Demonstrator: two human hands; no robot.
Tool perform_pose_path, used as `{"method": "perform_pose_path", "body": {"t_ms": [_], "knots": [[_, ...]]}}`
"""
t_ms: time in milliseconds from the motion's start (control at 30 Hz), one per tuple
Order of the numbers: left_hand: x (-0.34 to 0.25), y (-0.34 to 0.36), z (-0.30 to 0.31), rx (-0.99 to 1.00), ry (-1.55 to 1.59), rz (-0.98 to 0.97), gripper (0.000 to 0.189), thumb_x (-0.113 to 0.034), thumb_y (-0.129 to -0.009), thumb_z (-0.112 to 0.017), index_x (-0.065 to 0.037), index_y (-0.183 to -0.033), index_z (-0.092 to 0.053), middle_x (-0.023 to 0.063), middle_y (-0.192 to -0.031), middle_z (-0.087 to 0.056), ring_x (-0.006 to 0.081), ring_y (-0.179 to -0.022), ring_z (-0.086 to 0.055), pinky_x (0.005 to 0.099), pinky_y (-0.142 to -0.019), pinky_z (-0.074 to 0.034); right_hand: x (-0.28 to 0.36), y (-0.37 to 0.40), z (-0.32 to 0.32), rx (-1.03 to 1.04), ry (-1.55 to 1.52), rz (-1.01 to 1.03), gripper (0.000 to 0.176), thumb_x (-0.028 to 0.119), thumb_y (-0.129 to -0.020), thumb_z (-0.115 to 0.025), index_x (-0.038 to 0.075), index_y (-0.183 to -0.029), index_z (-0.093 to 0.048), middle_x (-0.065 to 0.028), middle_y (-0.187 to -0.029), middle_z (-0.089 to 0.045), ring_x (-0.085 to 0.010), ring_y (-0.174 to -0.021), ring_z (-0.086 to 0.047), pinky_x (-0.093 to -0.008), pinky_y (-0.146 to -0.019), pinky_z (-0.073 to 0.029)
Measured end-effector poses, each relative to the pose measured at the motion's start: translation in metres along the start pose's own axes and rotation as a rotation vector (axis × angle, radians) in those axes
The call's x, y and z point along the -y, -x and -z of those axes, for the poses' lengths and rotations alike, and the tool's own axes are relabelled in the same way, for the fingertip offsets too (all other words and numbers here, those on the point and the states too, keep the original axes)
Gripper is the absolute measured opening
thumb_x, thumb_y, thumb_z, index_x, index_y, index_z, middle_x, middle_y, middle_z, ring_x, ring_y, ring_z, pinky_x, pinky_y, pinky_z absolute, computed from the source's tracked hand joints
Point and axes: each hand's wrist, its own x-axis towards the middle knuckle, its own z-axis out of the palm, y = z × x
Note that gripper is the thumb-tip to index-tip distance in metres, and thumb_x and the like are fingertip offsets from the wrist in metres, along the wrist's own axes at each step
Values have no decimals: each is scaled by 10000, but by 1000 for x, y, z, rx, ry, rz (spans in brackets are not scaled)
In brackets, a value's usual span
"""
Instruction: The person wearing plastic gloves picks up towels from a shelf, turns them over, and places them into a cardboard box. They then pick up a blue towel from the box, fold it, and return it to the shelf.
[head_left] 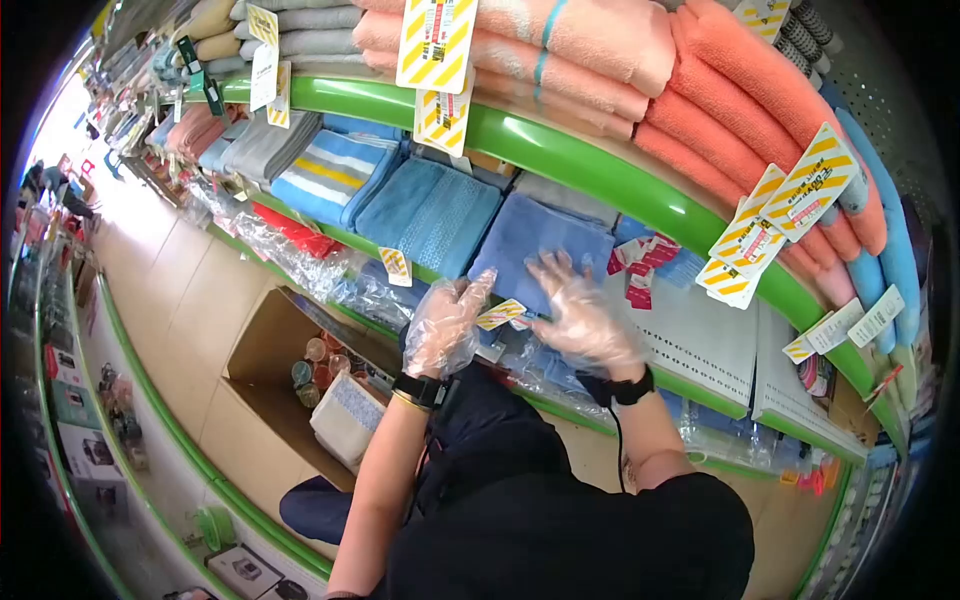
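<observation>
On the lower shelf lies a folded periwinkle-blue towel (545,238). My right hand (588,318), in a clear plastic glove, rests with fingers spread on its front part. My left hand (445,325), gloved the same way, is at the towel's front left corner with its fingers stretched out. Between the hands hangs a yellow-and-white striped price tag (501,314). Left of this towel sit a teal folded towel (428,212) and a blue, white and yellow striped towel (335,172). A crumpled pink-and-white label strip (645,265) lies just to the right.
A cardboard box (258,400) with several jars and a pale folded towel (348,415) stands on the floor at left. A green shelf edge (560,150) with coral towels (720,130) overhangs above. Another shelf (160,430) lines the aisle's left side.
</observation>
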Motion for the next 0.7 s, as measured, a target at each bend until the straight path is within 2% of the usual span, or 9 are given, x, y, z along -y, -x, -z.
{"method": "perform_pose_path", "body": {"t_ms": [67,167,200,300,333,433,500,567,700], "knots": [[-5,0,1,-29,27,17,465,-442,-804,-559,14,-744,-629,154,-584,-557,217,-538,-535,339,-549,-412,-16,-1,26,-214,-471,124,761,453,-736,-602,87,-1331,-300,-233,-1207,-468,-376,-1105,-462,-430,-973,-332],[-17,5,-4,-10,-14,89,435,-393,-828,-549,33,-793,-629,105,-670,-616,155,-605,-556,292,-588,-436,-23,-15,54,-312,-399,-90,692,427,-705,-649,-22,-1195,-456,-263,-1191,-475,-372,-1118,-461,-383,-935,-375],[-18,6,-6,-57,-55,50,419,-388,-823,-556,21,-762,-619,103,-645,-602,149,-584,-541,298,-569,-427,-30,-22,49,-357,-317,-20,686,455,-727,-621,-25,-1191,-459,-262,-1135,-511,-370,-1072,-493,-388,-899,-400],[-24,9,-8,-106,-94,-38,419,-394,-805,-577,17,-729,-597,109,-604,-566,163,-538,-512,314,-534,-409,-43,-49,41,-274,-252,78,684,484,-762,-570,-25,-1201,-448,-262,-1054,-550,-364,-1006,-530,-413,-853,-422],[-24,6,-6,-115,-92,-40,419,-394,-805,-577,17,-729,-597,109,-604,-566,163,-538,-512,314,-534,-409,-46,-63,23,-386,-259,106,634,492,-786,-530,-26,-1149,-489,-258,-966,-578,-362,-935,-557,-423,-811,-434],[-18,1,-5,-57,-107,-8,433,-411,-802,-576,14,-721,-584,104,-579,-525,172,-521,-494,314,-522,-402,-54,-83,4,-415,-202,93,563,484,-802,-506,-30,-1024,-554,-262,-901,-586,-368,-872,-569,-421,-772,-446],[-15,-3,-4,46,270,171,430,-407,-804,-582,12,-707,-566,72,-561,-499,150,-506,-473,293,-495,-388,-49,-88,4,-444,-130,127,534,477,-807,-501,-30,-962,-569,-259,-882,-588,-373,-848,-570,-422,-756,-447],[-23,-1,0,44,164,147,413,-390,-803,-598,4,-692,-544,32,-565,-490,114,-502,-457,264,-470,-371,-49,-90,4,-465,-52,149,514,470,-813,-497,-29,-900,-584,-256,-863,-590,-378,-825,-571,-423,-740,-449],[-11,-11,-16,51,349,212,414,-377,-796,-616,20,-702,-543,19,-575,-489,100,-507,-458,241,-462,-369,-56,-97,3,-307,-160,195,563,516,-789,-515,-34,-879,-592,-258,-835,-586,-383,-811,-570,-427,-725,-447]]}}
